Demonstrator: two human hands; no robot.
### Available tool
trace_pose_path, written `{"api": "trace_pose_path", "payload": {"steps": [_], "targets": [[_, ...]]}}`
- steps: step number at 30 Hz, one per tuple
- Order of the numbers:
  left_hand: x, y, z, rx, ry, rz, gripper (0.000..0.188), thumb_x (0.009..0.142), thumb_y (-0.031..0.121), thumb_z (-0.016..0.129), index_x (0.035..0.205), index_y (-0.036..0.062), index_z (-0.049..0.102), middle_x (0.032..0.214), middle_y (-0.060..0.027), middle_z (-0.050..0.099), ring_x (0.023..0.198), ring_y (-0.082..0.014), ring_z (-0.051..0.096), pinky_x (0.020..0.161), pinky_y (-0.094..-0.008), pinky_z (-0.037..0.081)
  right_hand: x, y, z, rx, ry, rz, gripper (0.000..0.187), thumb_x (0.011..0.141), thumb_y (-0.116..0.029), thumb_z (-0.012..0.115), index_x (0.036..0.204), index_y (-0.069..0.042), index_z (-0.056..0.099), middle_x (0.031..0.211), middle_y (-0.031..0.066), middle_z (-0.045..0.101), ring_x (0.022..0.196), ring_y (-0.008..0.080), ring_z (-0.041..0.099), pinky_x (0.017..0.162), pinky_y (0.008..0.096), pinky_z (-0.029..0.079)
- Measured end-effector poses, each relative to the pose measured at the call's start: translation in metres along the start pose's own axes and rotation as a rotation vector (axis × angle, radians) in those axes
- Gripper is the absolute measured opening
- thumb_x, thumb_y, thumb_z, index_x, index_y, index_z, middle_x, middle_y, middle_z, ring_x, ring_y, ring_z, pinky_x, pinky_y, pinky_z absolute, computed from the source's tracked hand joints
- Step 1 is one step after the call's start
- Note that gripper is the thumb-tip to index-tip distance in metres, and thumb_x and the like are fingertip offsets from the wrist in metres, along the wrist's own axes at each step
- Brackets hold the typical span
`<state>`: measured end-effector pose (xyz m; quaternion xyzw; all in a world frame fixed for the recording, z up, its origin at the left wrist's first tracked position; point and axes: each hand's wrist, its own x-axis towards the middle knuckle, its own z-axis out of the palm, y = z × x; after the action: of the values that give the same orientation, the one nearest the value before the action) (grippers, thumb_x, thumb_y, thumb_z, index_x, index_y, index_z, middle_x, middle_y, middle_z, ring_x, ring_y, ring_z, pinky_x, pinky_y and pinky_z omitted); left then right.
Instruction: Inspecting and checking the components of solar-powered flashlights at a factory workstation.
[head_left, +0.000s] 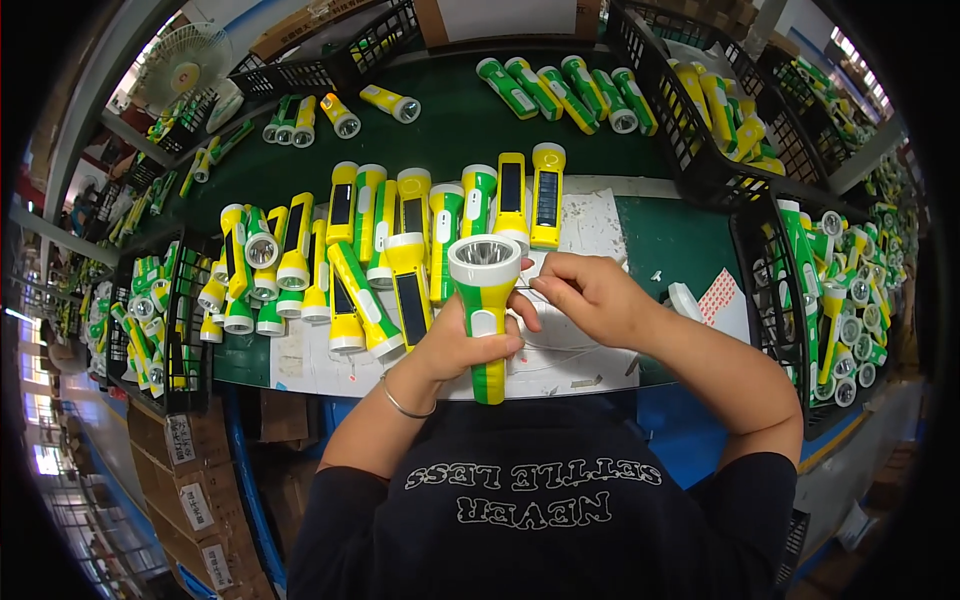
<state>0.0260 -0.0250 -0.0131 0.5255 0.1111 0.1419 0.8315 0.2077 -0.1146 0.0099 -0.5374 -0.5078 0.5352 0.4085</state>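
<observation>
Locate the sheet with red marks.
The sheet lies at the right of the head view, between a white round piece and a black basket.

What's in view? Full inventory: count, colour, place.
held flashlight: 1, yellow-green, white head, left hand
clustered flashlights: roughly twenty, overlapping, yellow-green-white, mid-bench
far-row flashlights: 6, green-yellow, far right-centre
far-left flashlights: 5, mostly yellow-green
crates: several, black, around bench; flashlights inside uncountable
bench: 1, green
red-marked sheet: 1, white, right
round part: 1, white, right
fan: 1, white, upper left
cardboard boxes: several, brown, lower left
shirt: 1, dark, bottom
left hand: 1, gripping
right hand: 1, beside flashlight; contents unclear
</observation>
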Motion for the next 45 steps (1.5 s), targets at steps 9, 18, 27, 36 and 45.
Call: {"api": "trace_pose_path", "payload": {"steps": [9, 18, 27, 36, 45], "targets": [[0.003, -0.011, -0.007, -0.248, 0.009, 0.140, 0.060, 0.069, 0.007, 0.067, 0.122, 0.0026, 0.038, 0.098, -0.0121, 0.052, 0.067, -0.0127, 0.053, 0.059, -0.0242, 0.044, 0.004, -0.017, 0.009, -0.375, 0.318, -0.247, 0.009, 0.085, -0.016, 0.058, 0.086, -0.008, 0.054, 0.058, 0.0017, 0.048, 0.049, 0.0118, 0.048, 0.045, 0.0282, 0.038], [-0.001, -0.002, 0.000, -0.211, -0.053, 0.030, 0.062, 0.071, 0.005, 0.066, 0.125, 0.0043, 0.035, 0.092, -0.0083, 0.052, 0.070, -0.0140, 0.054, 0.061, -0.0254, 0.046, 0.006, -0.006, -0.001, -0.695, 0.157, -0.488, 0.012, 0.082, -0.019, 0.054, 0.076, -0.009, 0.058, 0.061, -0.0013, 0.049, 0.054, 0.0096, 0.045, 0.049, 0.0267, 0.038], [0.006, -0.019, -0.023, -0.362, 0.201, 0.154, 0.045, 0.081, 0.011, 0.060, 0.121, 0.0050, 0.038, 0.102, -0.0098, 0.050, 0.098, -0.0204, 0.052, 0.091, -0.0402, 0.043, -0.006, -0.038, -0.004, -1.275, 0.454, -0.642, 0.011, 0.079, -0.015, 0.060, 0.081, -0.007, 0.053, 0.062, 0.0039, 0.052, 0.059, 0.0188, 0.054, 0.054, 0.0343, 0.039], [-0.003, -0.004, -0.001, -0.668, -0.111, 0.207, 0.061, 0.091, 0.054, 0.031, 0.123, 0.0019, 0.038, 0.111, -0.0116, 0.048, 0.088, -0.0195, 0.052, 0.076, -0.0338, 0.045, -0.012, -0.020, 0.014, 0.119, 0.172, -0.100, 0.018, 0.085, -0.011, 0.059, 0.091, -0.006, 0.043, 0.077, -0.0037, 0.044, 0.075, 0.0048, 0.046, 0.067, 0.0209, 0.038], [-0.022, -0.005, 0.011, -0.324, -0.028, 0.077, 0.062, 0.091, 0.055, 0.027, 0.121, 0.0028, 0.039, 0.089, -0.0113, 0.057, 0.074, -0.0164, 0.058, 0.068, -0.0288, 0.050, -0.004, -0.016, 0.036, 0.558, -0.069, -0.123, 0.020, 0.084, -0.006, 0.061, 0.088, -0.002, 0.041, 0.075, 0.0074, 0.056, 0.064, 0.0147, 0.062, 0.058, 0.0289, 0.053]]}}
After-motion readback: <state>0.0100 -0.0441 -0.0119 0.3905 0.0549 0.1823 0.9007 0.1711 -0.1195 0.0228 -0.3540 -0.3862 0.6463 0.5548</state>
